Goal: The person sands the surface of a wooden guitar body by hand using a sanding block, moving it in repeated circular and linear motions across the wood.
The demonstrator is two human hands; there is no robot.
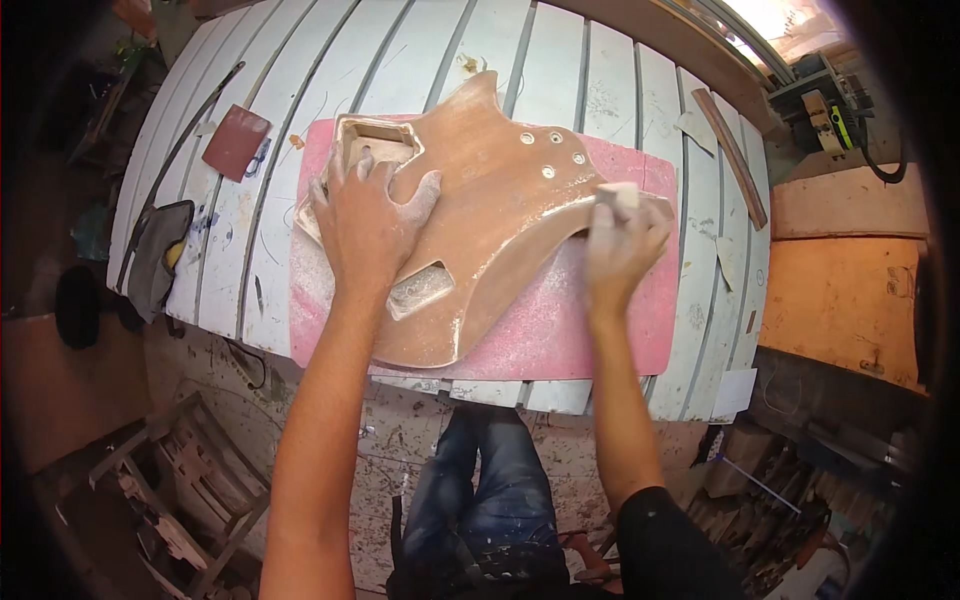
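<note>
The wooden guitar body (490, 190) lies flat on a pink mat (530, 335), which rests on a white slatted surface (655, 120). The two hands are well apart. The left hand (372, 215) lies spread on the left part of the body, back upward, thumb held out to the side and fingertips at the rectangular cavity (362, 132) near the upper-left edge. The right hand (620, 250) has its fingers closed around a pale block (622, 197) against the body's right-hand edge; that hand is blurred, so the block's exact contact with the wood is hard to make out.

A second cavity (421, 290) opens in the wood just to the right of the left forearm, and four ringed holes (loosely grouped) sit near the upper-right edge. Pale dust (510, 345) is scattered over the mat and along the curved edge, and whitens the fingertips of the left hand.

To the left, a reddish-brown sheet (237, 143) lies on the slats, apart from the mat. Near the far right edge lies a curved brown strip (731, 160), with a white sheet of paper (735, 392) at the near right corner.
</note>
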